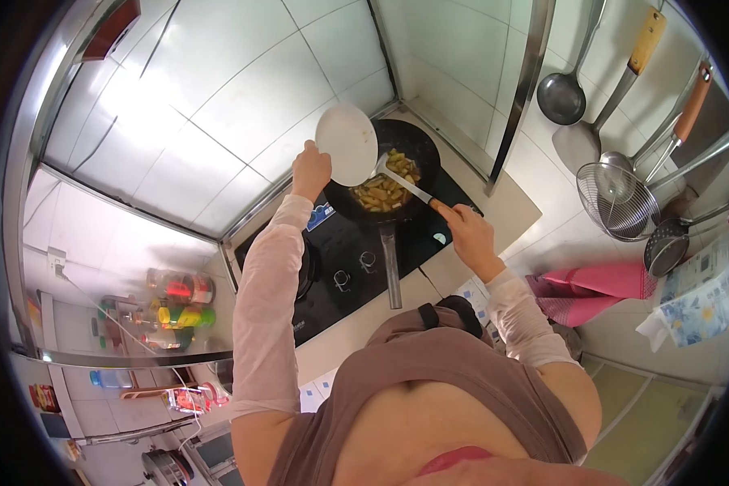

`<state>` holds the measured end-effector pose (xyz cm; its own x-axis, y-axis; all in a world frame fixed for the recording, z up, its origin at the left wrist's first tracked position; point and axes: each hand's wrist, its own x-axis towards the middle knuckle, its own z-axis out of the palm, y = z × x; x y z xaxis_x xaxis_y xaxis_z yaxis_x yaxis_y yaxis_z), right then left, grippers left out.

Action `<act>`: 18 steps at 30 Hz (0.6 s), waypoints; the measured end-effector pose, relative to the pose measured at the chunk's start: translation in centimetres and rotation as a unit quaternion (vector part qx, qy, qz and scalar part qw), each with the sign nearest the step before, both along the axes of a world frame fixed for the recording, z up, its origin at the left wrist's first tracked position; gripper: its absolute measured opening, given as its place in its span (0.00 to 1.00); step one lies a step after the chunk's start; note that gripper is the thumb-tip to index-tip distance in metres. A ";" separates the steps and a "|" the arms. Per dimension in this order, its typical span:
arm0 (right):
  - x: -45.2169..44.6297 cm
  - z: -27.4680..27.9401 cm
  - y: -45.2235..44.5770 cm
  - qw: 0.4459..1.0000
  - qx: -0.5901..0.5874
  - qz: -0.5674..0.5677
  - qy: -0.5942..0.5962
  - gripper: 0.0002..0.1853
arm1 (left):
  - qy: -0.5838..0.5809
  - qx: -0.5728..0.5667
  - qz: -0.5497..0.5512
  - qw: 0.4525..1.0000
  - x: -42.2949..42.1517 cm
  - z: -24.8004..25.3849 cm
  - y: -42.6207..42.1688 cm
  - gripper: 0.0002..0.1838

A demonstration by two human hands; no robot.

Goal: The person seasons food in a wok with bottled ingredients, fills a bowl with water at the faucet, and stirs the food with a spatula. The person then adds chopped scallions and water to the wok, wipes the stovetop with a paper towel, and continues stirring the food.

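My left hand (312, 172) grips the rim of a white plate (348, 144), which is tilted over the left side of a dark wok (421, 150). In my right hand (466, 235) is the handle of a spatula (409, 186); its metal head reaches up to the plate's lower right edge. Chopped yellow-brown food (381, 194) lies in the wok below. The wok sits on a black glass cooktop (344, 255), its long metal handle pointing toward me. The plate's face shows only a small brownish mark.
Ladles (561, 97), a spare turner (577, 146) and a wire strainer (616, 202) hang on the right wall. Pink cloth (591, 283) and a tissue pack (697, 300) are below them. Bottles (182, 316) stand at left behind a glass panel. Tiled walls enclose the cooktop.
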<state>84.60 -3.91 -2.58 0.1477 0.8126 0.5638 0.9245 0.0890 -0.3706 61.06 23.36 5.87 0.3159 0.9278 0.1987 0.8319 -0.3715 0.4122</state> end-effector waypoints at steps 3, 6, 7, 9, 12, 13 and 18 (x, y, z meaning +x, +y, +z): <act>-0.2 -0.2 0.4 1.000 0.011 0.004 0.014 0.24 | 0.085 0.105 -0.045 0.990 1.0 1.4 -1.8 0.13; -0.5 0.3 0.3 0.999 0.001 0.004 0.050 0.22 | 0.155 0.178 -0.089 0.968 0.7 0.5 -1.3 0.13; -0.6 0.4 0.2 0.997 -0.010 0.004 0.072 0.21 | 0.175 0.204 -0.099 0.958 0.5 0.4 -1.3 0.13; -0.6 0.1 0.0 0.991 -0.008 0.015 0.134 0.20 | 0.150 0.223 -0.088 0.959 -0.5 0.4 -2.0 0.12; -0.4 -1.5 0.2 0.960 -0.008 0.035 0.279 0.20 | -0.071 0.140 0.003 0.988 -2.2 1.4 -4.7 0.09; -0.4 -1.9 0.0 0.939 -0.032 0.034 0.342 0.20 | -0.133 0.154 0.025 0.979 -3.7 -0.4 -4.6 0.10; 0.0 -0.8 -0.5 0.806 -0.142 0.012 0.575 0.20 | -0.479 -0.003 0.052 0.876 -12.0 -6.6 -10.4 0.17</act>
<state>84.65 -4.43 -3.39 0.4219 0.8952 -0.1433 -0.0449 -0.1373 -0.9895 49.03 13.01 -0.71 -0.0782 0.9437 0.3213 0.1327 -0.3096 0.9416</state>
